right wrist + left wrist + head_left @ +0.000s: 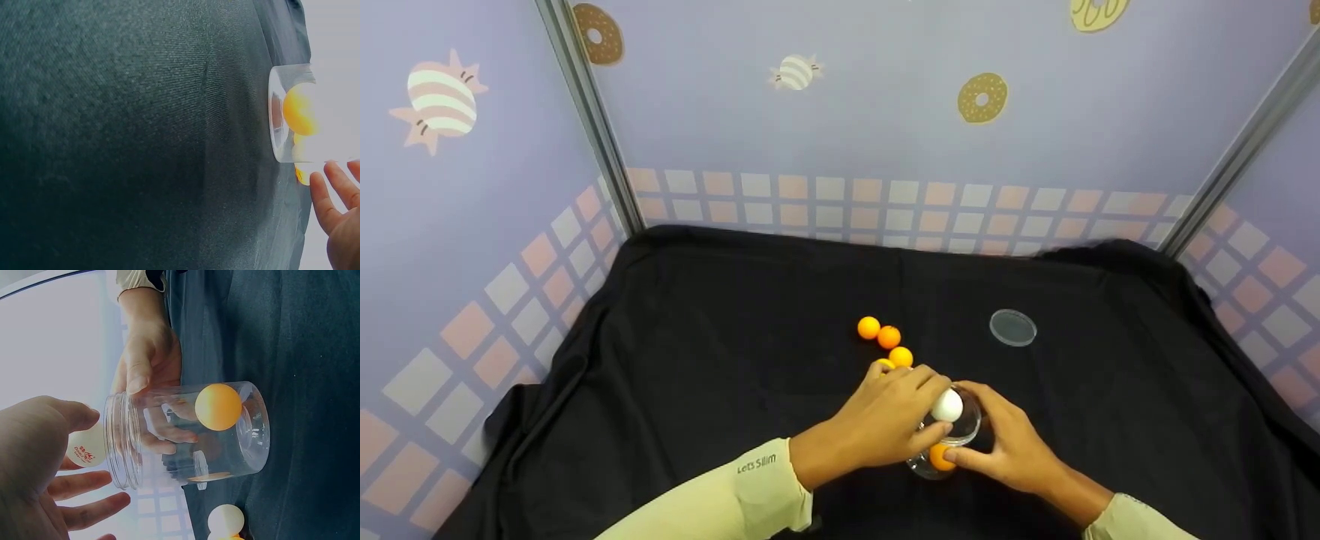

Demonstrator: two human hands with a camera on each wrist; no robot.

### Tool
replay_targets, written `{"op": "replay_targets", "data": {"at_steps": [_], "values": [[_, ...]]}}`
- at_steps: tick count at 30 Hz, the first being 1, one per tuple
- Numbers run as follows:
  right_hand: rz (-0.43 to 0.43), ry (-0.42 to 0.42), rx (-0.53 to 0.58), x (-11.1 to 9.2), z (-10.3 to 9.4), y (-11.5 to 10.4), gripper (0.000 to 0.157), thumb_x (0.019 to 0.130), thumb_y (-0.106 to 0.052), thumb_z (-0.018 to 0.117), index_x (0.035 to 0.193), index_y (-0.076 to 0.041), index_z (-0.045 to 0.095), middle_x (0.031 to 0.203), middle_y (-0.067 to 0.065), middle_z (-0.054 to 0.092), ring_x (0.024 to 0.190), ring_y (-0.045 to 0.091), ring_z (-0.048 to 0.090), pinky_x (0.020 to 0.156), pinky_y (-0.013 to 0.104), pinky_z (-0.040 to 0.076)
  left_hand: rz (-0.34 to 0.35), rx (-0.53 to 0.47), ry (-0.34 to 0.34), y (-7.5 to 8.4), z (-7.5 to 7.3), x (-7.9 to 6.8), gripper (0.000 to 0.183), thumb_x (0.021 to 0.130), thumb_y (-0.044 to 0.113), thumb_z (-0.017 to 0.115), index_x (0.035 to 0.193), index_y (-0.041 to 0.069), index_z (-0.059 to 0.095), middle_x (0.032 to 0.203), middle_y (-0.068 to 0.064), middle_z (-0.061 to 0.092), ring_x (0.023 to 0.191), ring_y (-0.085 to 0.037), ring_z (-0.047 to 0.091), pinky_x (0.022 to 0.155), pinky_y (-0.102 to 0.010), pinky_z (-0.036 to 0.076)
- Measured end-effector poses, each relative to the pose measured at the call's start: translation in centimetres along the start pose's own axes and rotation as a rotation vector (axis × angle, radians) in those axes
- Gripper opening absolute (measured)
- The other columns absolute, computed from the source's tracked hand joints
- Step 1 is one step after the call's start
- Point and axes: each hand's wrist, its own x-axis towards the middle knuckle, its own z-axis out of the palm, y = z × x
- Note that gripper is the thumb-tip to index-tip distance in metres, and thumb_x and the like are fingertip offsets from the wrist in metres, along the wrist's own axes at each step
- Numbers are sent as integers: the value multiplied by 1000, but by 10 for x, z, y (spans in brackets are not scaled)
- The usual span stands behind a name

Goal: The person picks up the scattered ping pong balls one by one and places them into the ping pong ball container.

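1. Head view: so my left hand (885, 420) is just below and right of centre, thumb and fingers pinching a white ball (947, 405) right at the mouth of a clear jar (971, 429). My right hand (1016, 446) is wrapped round the jar, thumb on the near side. There's one orange ball (941, 457) inside, low down. A run of loose orange balls (889, 337) sits near the middle of the black cloth (750, 322), the nearest partly behind my left hand. The clear round lid (1012, 328) lies off to the right, well apart from the jar.

2. Left wrist view: jar's sideways across the middle, see-through, threaded rim facing left. Orange ball is smooth, plain and near the base. The white one's at left, just outside the rim, with red print on it, thumb above and fingers spread below. You can see my right fingers through the jar wall.

3. Right wrist view: jar's at the right edge, orange ball inside, half washed out by glare. My right fingers are lower right; can't tell the grip from here.
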Motion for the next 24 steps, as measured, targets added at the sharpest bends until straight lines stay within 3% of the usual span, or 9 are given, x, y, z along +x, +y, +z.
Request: {"op": "replay_targets", "data": {"at_steps": [13,24], "values": [[-28,4,12,0,0,-1,81,74,-28,91,144,-24,49,127,-9,63,104,9,65,73,28,60,-3,-6,28,0,3,-1,39,91,48,67,119,22,63,112,9,67,90,-10,66,83,-38,46],[-27,10,10,-1,0,-1,81,74,-29,91,144,-24,50,125,-5,64,102,13,67,72,29,60,-12,1,5,0,2,0,41,91,49,66,121,21,63,114,8,67,93,-12,67,86,-41,47]]}}
